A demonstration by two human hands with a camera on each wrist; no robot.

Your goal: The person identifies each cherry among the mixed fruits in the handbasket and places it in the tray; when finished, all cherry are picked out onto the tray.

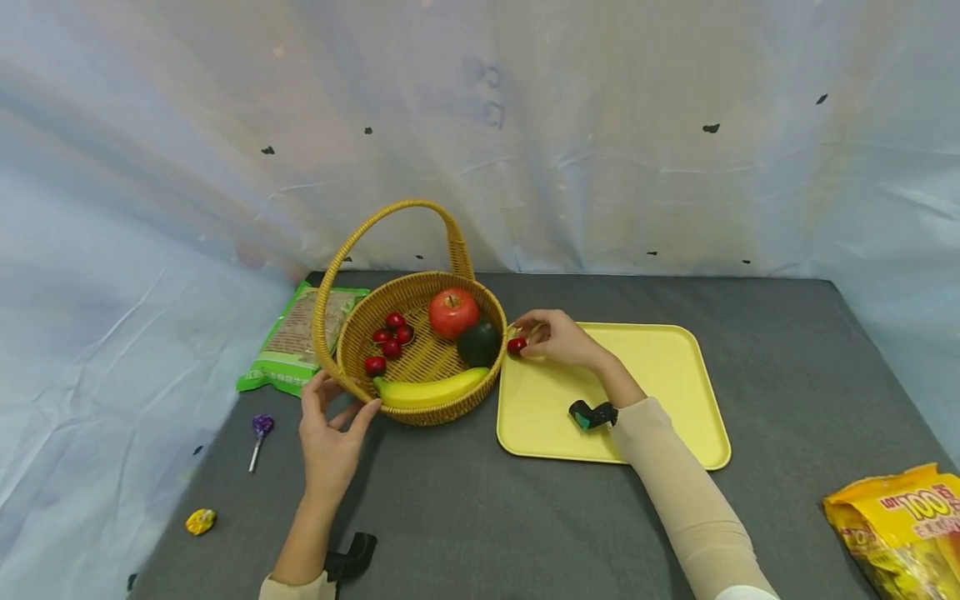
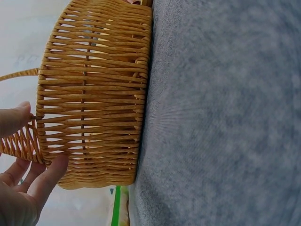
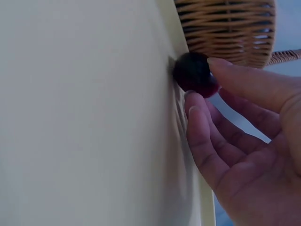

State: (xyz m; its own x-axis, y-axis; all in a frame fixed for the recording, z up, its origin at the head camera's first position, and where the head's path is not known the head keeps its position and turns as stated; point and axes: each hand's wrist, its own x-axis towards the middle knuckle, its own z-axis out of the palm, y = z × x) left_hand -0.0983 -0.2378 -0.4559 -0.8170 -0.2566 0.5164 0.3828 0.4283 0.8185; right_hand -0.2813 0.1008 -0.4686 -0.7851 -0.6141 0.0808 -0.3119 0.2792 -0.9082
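A wicker basket (image 1: 429, 353) holds several red cherries (image 1: 391, 348), a red apple (image 1: 452, 315), a banana (image 1: 431, 392) and a dark green round fruit (image 1: 478, 344), perhaps an avocado. My left hand (image 1: 330, 446) grips its near-left rim at the foot of the arched handle; the left wrist view shows thumb and fingers on either side of the woven handle base. At the left edge of the yellow tray (image 1: 536, 417), my right hand (image 1: 558, 339) pinches a dark red cherry (image 3: 194, 73) between thumb and fingertips, close beside the basket.
Behind the basket's left side lies a green-edged bag (image 1: 288, 337). A purple lollipop (image 1: 261, 429) and a yellow wrapped candy (image 1: 200, 522) are on the grey cloth at left. One yellow candy bag (image 1: 903, 529) rests at the right edge. A pale curtain hangs behind the table.
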